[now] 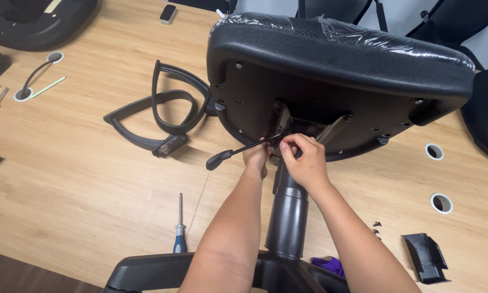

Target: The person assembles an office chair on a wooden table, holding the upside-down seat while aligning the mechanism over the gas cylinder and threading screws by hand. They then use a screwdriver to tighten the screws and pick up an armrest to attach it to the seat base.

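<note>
A black office chair lies on its side on the wooden table, its seat (331, 59) turned so the underside faces me, with plastic film over the cushion. The gas column (287, 211) runs from the seat mechanism down to the star base (146, 271) at the bottom edge. My left hand (255, 157) reaches under the mechanism, touching the black adjustment lever (227, 154) near its root. My right hand (303, 157) is closed with pinched fingers at the mechanism where the lever enters. What the fingertips grip is hidden.
Two black armrests (165, 108) lie left of the seat. A blue-handled screwdriver (179, 233) lies near the base. A black plastic part (426, 258) and small screws (376, 228) sit at right, near two cable holes (441, 202). Another seat part (32, 21) lies top left.
</note>
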